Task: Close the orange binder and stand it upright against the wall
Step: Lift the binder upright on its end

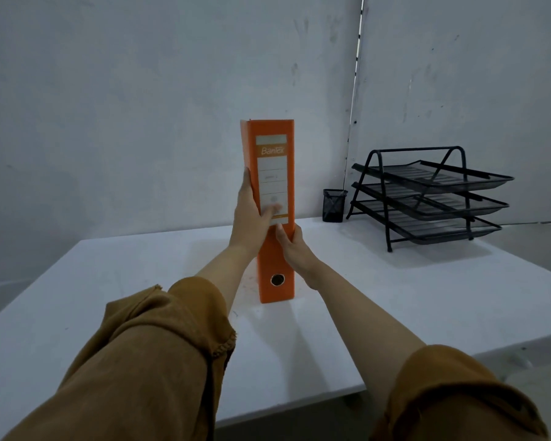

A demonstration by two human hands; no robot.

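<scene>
The orange binder (272,173) is closed and stands upright on its bottom edge on the white table (140,281), spine with a white label facing me. Its foot rests near the table's middle, well in front of the grey wall (140,106). My left hand (252,214) wraps the left side of the spine at mid-height, thumb across the label. My right hand (295,249) holds the spine's right edge lower down. Both arms are stretched forward in brown sleeves.
A black three-tier mesh letter tray (433,198) stands at the table's back right. A small black mesh pen cup (334,205) sits left of it by the wall corner. The table's front edge runs close below my arms.
</scene>
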